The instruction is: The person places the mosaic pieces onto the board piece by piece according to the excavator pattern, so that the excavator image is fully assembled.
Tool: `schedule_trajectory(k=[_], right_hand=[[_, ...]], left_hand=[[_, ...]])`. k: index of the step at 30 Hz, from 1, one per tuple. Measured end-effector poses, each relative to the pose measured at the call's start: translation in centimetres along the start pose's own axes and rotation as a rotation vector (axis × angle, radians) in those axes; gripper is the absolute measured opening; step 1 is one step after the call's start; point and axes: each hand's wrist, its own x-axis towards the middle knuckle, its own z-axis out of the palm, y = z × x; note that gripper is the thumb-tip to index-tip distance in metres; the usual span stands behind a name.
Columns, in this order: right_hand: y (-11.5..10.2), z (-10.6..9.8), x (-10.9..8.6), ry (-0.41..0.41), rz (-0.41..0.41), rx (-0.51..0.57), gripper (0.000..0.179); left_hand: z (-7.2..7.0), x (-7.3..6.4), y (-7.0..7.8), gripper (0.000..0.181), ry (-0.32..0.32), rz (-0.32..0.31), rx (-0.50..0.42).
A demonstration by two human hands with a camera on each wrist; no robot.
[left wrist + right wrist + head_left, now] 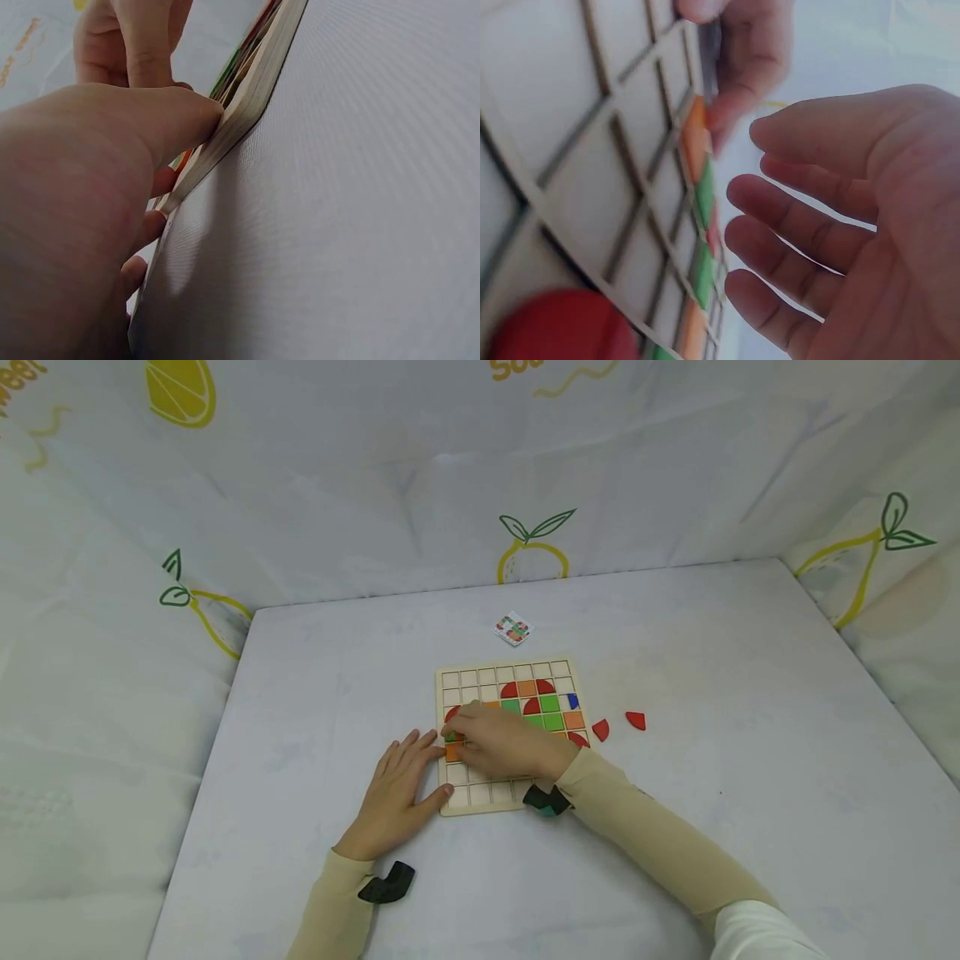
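Observation:
A wooden grid board (480, 795) lies on the table, with red, orange, green and blue pieces in several cells. My left hand (397, 793) rests along its left edge, fingers straight, the thumb near the lower left corner; the left wrist view shows the thumb (191, 116) against the wooden rim. My right hand (510, 743) reaches across the board toward the left column, close to an orange square (452, 752) and a green piece (450, 737). In the right wrist view its fingers (769, 244) are loosely bent beside the grid, nothing between them. Part of the grid is hidden beneath it.
Two loose red quarter-circle pieces, one (601, 730) beside the board and another (635, 721) farther right, lie on the table. A small pattern card (513, 628) lies behind the board. White printed cloth (337, 527) hangs behind the table.

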Motion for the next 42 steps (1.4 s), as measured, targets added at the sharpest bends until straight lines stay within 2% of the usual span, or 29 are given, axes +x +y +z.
schedule_trajectory(k=[4, 9, 15, 19, 30, 36, 42], right_hand=[[0.3, -2.2, -0.6, 0.026, 0.03, 0.069, 0.032], [1.2, -5.2, -2.1, 0.106, 0.054, 0.1, 0.031], [3.0, -6.9, -5.0, 0.162, 0.12, 0.127, 0.027], [4.4, -7.3, -7.6, 0.17, 0.187, 0.133, 0.028], [8.1, -7.6, -12.9, 0.156, 0.354, 0.029, 0.028], [9.4, -7.1, -14.1, 0.142, 0.348, 0.027, 0.027], [10.2, -5.9, -14.1, 0.064, 0.382, -0.006, 0.027]], left_hand=[[-0.2, -0.1, 0.1, 0.05, 0.004, -0.006, 0.008], [-0.4, 0.0, 0.4, 0.051, 0.0, -0.025, 0.004], [-0.3, 0.1, 0.7, 0.053, -0.035, -0.046, -0.017], [0.1, 0.0, 0.6, 0.053, -0.04, -0.041, -0.006], [0.4, -0.2, 0.4, 0.051, -0.025, -0.035, -0.011], [0.1, -0.1, 0.7, 0.051, -0.02, -0.042, -0.009], [0.0, 0.0, 0.9, 0.051, -0.025, -0.045, -0.035]])
